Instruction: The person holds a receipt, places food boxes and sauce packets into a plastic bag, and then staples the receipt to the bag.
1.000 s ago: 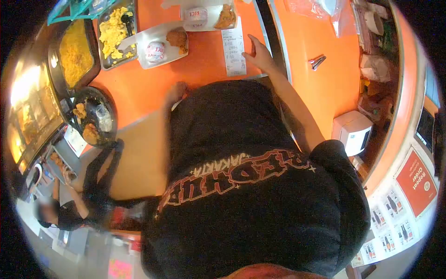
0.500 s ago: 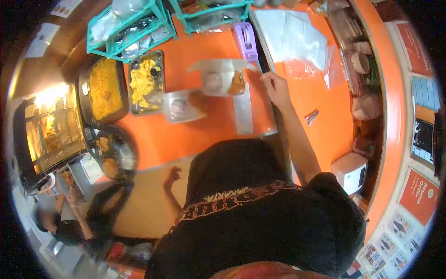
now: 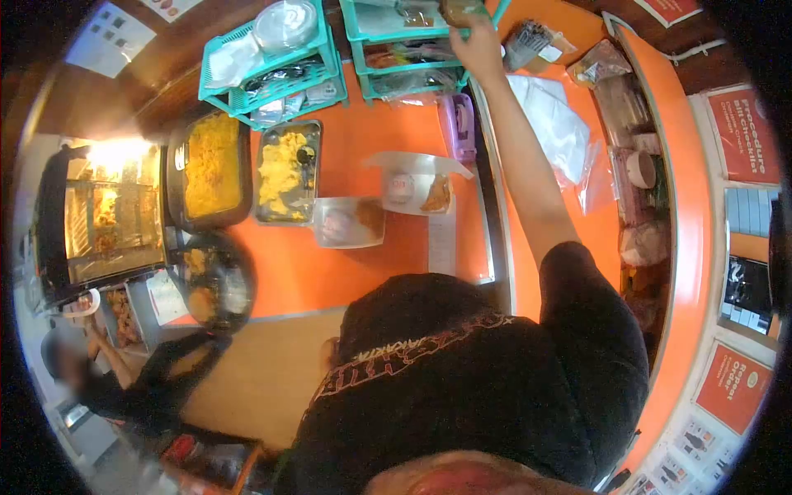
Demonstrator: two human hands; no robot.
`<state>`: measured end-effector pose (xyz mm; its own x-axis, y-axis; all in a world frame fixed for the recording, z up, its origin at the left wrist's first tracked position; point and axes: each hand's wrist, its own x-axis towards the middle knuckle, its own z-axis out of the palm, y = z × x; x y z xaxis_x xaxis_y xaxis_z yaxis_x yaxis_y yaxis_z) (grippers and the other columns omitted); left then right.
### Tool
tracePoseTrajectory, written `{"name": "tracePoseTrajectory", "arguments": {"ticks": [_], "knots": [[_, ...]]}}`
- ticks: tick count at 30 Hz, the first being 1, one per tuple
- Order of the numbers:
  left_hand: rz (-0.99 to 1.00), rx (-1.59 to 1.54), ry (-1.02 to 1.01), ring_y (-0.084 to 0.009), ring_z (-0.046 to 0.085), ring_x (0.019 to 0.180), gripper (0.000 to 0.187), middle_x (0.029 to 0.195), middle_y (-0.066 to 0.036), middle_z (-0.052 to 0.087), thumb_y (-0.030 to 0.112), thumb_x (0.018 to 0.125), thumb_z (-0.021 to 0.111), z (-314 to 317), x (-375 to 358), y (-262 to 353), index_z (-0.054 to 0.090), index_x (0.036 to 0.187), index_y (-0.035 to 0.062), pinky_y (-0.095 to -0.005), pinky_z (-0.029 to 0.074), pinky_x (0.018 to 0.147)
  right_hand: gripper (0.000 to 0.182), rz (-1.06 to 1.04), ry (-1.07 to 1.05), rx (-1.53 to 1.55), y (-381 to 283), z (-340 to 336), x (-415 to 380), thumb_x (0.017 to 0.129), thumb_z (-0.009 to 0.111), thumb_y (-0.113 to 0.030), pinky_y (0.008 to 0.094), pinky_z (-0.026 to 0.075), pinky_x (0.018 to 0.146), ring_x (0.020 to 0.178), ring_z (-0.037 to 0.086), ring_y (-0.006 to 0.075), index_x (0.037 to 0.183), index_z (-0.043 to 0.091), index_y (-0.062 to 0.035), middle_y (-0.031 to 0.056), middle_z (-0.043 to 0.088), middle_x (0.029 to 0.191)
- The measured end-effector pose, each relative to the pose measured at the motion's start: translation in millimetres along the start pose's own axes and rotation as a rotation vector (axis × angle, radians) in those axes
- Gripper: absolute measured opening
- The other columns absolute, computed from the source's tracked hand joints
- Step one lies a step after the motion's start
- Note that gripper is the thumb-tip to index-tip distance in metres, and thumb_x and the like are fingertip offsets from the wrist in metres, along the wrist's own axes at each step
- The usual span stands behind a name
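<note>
My right hand (image 3: 477, 43) reaches into the top tier of a turquoise basket rack (image 3: 404, 35). Its fingers are curled at a small brown item (image 3: 462, 11), too near the frame's edge to make out. Of my left hand only a sliver of skin (image 3: 330, 353) shows beside my dark shirt; the fingers are hidden. On the orange counter below the rack stand two open paper boxes, one nearer (image 3: 346, 235) and one farther right (image 3: 400, 202), each with a wrapped round packet and a browned piece of food. A purple tape dispenser (image 3: 460, 128) sits just below the rack.
Left on the counter are a tray of yellow food (image 3: 213, 169), a clear-sided tray (image 3: 285, 173) and a round black pan (image 3: 216, 280). A lit display case (image 3: 111, 206) stands farther left. Plastic bags (image 3: 549, 124) lie right. Another person (image 3: 115, 371) works lower left.
My right hand has moved up from beside the far paper box into the basket rack. My left hand has gone mostly behind my body. The view has shifted, and both boxes stay put.
</note>
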<state>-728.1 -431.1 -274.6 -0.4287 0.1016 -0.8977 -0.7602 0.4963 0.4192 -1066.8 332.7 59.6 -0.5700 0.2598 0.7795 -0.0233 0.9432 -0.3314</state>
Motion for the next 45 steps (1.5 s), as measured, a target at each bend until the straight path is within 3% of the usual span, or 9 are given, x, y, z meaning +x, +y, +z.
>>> {"name": "tracePoseTrajectory", "arguments": {"ticks": [2, 6, 9, 16, 20, 23, 26, 34, 45], "knots": [[0.031, 0.049, 0.003, -0.0225, 0.06, 0.076, 0.036, 0.102, -0.012, 0.068, 0.034, 0.098, 0.048, 18, 5, 10, 0.062, 0.115, 0.0062, -0.0367, 0.049, 0.068, 0.039, 0.027, 0.194, -0.169, 19, 23, 30, 0.079, 0.075, -0.034, 0.0498, 0.052, 0.087, 0.097, 0.065, 0.0418, 0.096, 0.07, 0.0001, 0.0259, 0.067, 0.107], [0.063, 0.07, 0.033, -0.0251, 0.062, 0.079, 0.037, 0.102, -0.014, 0.069, 0.032, 0.097, 0.048, 38, 12, 16, 0.064, 0.117, 0.0048, -0.0385, 0.049, 0.071, 0.049, 0.17, -0.229, -0.31, 47, 41, 46, 0.08, 0.073, -0.035, 0.0524, 0.053, 0.083, 0.097, 0.065, 0.0446, 0.105, 0.063, 0.0049, 0.0289, 0.067, 0.104], [0.079, 0.069, 0.074, -0.027, 0.063, 0.081, 0.038, 0.103, -0.015, 0.07, 0.03, 0.096, 0.048, 41, 14, 11, 0.065, 0.118, 0.0037, -0.0399, 0.05, 0.073, 0.024, 0.182, -0.154, -0.342, 29, 34, 39, 0.084, 0.069, -0.021, 0.0459, 0.053, 0.081, 0.087, 0.066, 0.0394, 0.094, 0.069, 0.0002, 0.0209, 0.068, 0.093], [0.109, 0.077, 0.154, -0.0315, 0.066, 0.085, 0.041, 0.104, -0.018, 0.071, 0.027, 0.095, 0.049, 28, 14, -5, 0.067, 0.12, 0.0012, -0.043, 0.05, 0.078, 0.021, 0.401, 0.185, 0.219, 30, 33, 28, 0.094, 0.06, -0.015, 0.0432, 0.055, 0.076, 0.085, 0.068, 0.0332, 0.109, 0.058, -0.0002, 0.018, 0.069, 0.098], [-0.104, -0.346, 0.062, -0.0173, 0.058, 0.072, 0.033, 0.101, -0.007, 0.064, 0.025, 0.097, 0.044, 19, 48, -55, 0.058, 0.123, 0.0099, -0.034, 0.046, 0.058, 0.025, 0.775, 0.012, 1.1, -13, -4, 21, 0.1, 0.049, -0.009, 0.0317, 0.056, 0.07, 0.086, 0.066, 0.0183, 0.122, 0.057, 0.0015, 0.0074, 0.066, 0.11], [0.319, 0.085, 0.138, -0.0287, 0.065, 0.079, 0.038, 0.095, -0.017, 0.071, 0.031, 0.096, 0.05, 21, 40, -36, 0.07, 0.111, 0.003, -0.0394, 0.05, 0.071, 0.023, 0.779, -0.309, 1.199, -54, -36, -20, 0.103, 0.046, -0.013, 0.0327, 0.055, 0.075, 0.081, 0.065, 0.019, 0.116, 0.061, -0.0018, 0.0076, 0.068, 0.098], [0.101, -0.035, 0.112, -0.0267, 0.066, 0.081, 0.036, 0.094, -0.018, 0.072, 0.027, 0.094, 0.053, 26, 18, 0, 0.073, 0.103, -0.0016, -0.0394, 0.051, 0.073, 0.023, 0.569, -0.858, 1.01, -92, -61, -85, 0.102, 0.049, -0.015, 0.0332, 0.055, 0.073, 0.081, 0.066, 0.0169, 0.11, 0.066, -0.0007, 0.004, 0.07, 0.092], [0.106, -0.113, 0.101, -0.0172, 0.06, 0.073, 0.032, 0.099, -0.009, 0.069, 0.025, 0.097, 0.048, 28, 34, 0, 0.063, 0.113, 0.0025, -0.0304, 0.048, 0.064, 0.023, 0.313, -0.99, 0.215, -126, -20, -301, 0.082, 0.068, -0.01, 0.0407, 0.053, 0.073, 0.081, 0.068, 0.0348, 0.104, 0.072, -0.0128, 0.02, 0.069, 0.087], [-0.043, -0.095, 0.097, -0.018, 0.058, 0.08, 0.035, 0.109, -0.008, 0.067, 0.025, 0.095, 0.045, 17, 1, -5, 0.058, 0.123, 0.0074, -0.0363, 0.048, 0.07, 0.02, 0.373, -0.837, 0.273, -111, -5, -315, 0.089, 0.062, -0.011, 0.0343, 0.054, 0.068, 0.073, 0.071, 0.0219, 0.105, 0.074, -0.0065, 0.0122, 0.072, 0.082]]}}
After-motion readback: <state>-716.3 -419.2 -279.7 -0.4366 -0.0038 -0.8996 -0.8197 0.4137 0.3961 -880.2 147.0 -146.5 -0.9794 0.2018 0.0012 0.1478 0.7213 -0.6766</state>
